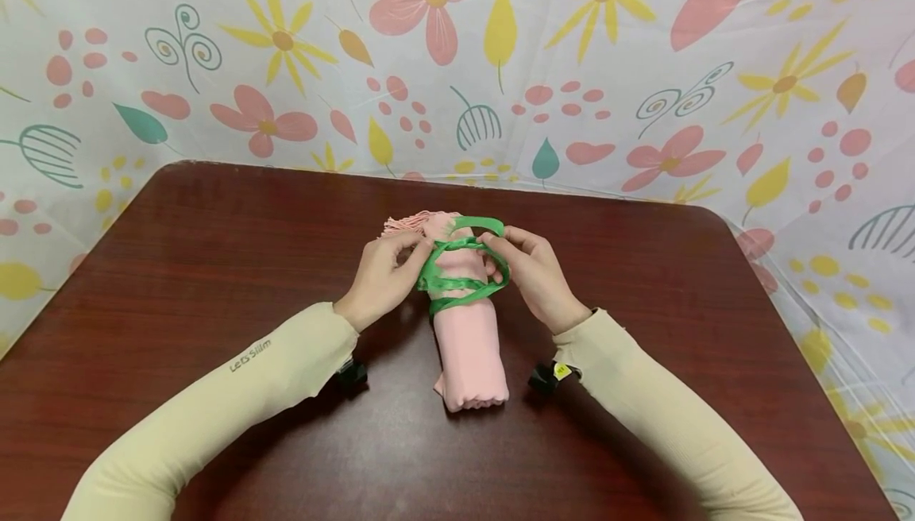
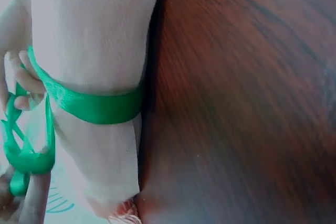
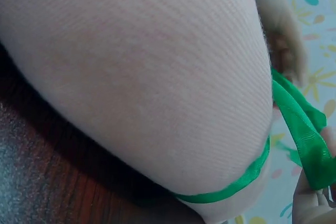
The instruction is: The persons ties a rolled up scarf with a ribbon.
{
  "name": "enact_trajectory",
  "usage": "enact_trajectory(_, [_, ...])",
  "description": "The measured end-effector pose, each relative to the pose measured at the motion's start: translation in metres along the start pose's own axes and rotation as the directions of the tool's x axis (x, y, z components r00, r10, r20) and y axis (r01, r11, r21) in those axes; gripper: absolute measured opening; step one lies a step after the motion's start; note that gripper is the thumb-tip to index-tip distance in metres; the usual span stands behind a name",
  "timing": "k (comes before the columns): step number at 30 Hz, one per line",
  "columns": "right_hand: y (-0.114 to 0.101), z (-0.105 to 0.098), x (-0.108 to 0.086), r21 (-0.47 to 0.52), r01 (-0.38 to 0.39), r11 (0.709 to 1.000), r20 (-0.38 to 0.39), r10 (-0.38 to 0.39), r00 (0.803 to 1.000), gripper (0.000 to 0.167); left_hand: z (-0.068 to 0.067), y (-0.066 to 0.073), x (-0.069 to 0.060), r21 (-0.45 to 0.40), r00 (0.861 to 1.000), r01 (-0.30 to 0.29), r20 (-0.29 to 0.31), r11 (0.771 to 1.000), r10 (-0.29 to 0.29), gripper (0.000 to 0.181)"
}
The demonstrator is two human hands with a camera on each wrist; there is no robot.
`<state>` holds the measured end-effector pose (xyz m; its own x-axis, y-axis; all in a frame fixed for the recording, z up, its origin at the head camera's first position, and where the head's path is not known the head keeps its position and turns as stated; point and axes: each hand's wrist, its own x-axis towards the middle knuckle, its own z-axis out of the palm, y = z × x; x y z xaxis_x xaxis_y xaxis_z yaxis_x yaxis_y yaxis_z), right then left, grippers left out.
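A rolled pink cloth [image 1: 468, 354] with a fringed end [image 1: 415, 223] lies lengthwise on the table, its fringe pointing away. Green ribbon [image 1: 461, 287] loops around its upper part, with loose loops standing above it. My left hand [image 1: 382, 271] pinches the ribbon at the roll's left side. On the other side, my right hand [image 1: 536, 275] pinches a ribbon loop between thumb and fingers. The left wrist view shows a flat green band [image 2: 100, 107] around the cloth. In the right wrist view, a ribbon loop [image 3: 304, 129] hangs between the two hands beside the roll.
The dark brown wooden table [image 1: 214, 267] reaches back to a white curtain [image 1: 457, 108] printed with flowers and leaves. Small black wrist cameras [image 1: 352, 376] sit below both cream sleeves [image 1: 236, 394], near the cloth's sides.
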<state>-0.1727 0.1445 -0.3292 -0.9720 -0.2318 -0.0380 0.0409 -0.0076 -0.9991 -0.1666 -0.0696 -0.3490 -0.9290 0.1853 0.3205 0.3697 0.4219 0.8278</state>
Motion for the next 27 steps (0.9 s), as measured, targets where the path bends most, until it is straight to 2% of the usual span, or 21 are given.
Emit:
enact_trajectory(3, [0.002, -0.002, 0.001, 0.002, -0.015, 1.000, -0.031, 0.015, 0.999, 0.018, -0.001, -0.001, -0.001, 0.032, 0.998, -0.005, -0.055, 0.999, 0.007, 0.017])
enact_trajectory(10, [0.001, -0.007, 0.001, -0.024, -0.039, 0.999, -0.060, 0.038, 0.997, 0.027, -0.008, -0.007, -0.003, 0.036, 0.996, -0.022, -0.084, 0.999, 0.025, 0.009])
enact_trajectory(15, [0.002, -0.009, 0.000, -0.043, -0.051, 0.998, -0.064, 0.048, 0.997, 0.033, -0.011, -0.009, -0.005, 0.023, 0.997, -0.013, -0.074, 1.000, 0.014, 0.010])
enact_trajectory(21, [0.003, -0.012, 0.001, -0.056, -0.024, 0.998, -0.066, 0.020, 0.998, 0.040, -0.015, -0.011, -0.006, -0.009, 0.998, 0.017, -0.056, 1.000, -0.018, 0.009])
enact_trajectory(27, [0.004, -0.017, -0.001, -0.067, -0.027, 0.997, -0.082, 0.022, 0.996, 0.036, -0.021, -0.017, -0.007, 0.040, 0.996, 0.036, -0.087, 0.999, -0.032, 0.012])
